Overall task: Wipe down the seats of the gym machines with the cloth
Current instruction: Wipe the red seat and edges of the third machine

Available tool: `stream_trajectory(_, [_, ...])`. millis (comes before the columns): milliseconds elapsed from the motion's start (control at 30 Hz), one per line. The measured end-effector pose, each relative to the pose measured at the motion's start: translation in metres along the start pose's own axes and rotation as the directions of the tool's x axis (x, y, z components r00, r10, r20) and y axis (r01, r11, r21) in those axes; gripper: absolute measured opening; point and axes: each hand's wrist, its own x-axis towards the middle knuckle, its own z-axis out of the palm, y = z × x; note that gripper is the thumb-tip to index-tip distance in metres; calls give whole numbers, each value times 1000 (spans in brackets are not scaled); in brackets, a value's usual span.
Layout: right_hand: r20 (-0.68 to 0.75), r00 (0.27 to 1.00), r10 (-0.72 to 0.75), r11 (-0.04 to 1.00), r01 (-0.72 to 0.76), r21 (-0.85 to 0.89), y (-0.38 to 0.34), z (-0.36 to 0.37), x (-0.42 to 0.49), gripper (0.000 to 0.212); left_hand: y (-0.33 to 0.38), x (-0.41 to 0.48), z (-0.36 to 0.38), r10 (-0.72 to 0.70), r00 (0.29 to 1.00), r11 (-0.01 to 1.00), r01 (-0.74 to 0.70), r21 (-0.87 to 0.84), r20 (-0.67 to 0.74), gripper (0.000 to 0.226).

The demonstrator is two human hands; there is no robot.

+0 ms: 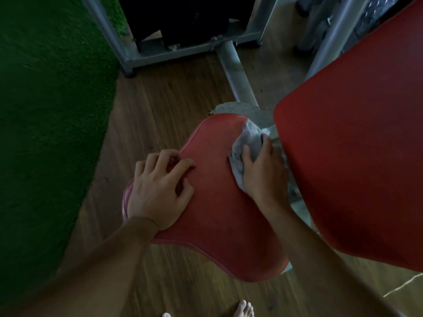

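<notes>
Right hand presses crumpled grey cloth onto far right edge of seat, fingers curled into fabric. Left hand rests on seat's left lobe, fingers spread, tips bent. Seat: red vinyl, rounded, piped rim. Red backrest beside. Wood-grain floor, green turf, grey steel frame.

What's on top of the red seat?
Two hands rest on the red padded seat. The left hand lies bare on its left side. The right hand grips a crumpled grey cloth near the back edge. The seat beneath them is covered.
</notes>
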Motion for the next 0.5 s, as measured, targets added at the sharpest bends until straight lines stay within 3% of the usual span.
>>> stream_trajectory(133, [8,1000,-29,999,28,32,-24,10,48,60,1,1,2,7,1000,1000,-7,4,-3,36])
stream_trajectory(333, [1,1000,-16,999,16,-30,-1,7,14,63,0,1,2,7,1000,1000,-7,-1,-12,38])
stream_trajectory(500, [37,999,26,1000,-26,0,-24,10,59,50,2,3,0,11,1000,1000,-11,10,9,36])
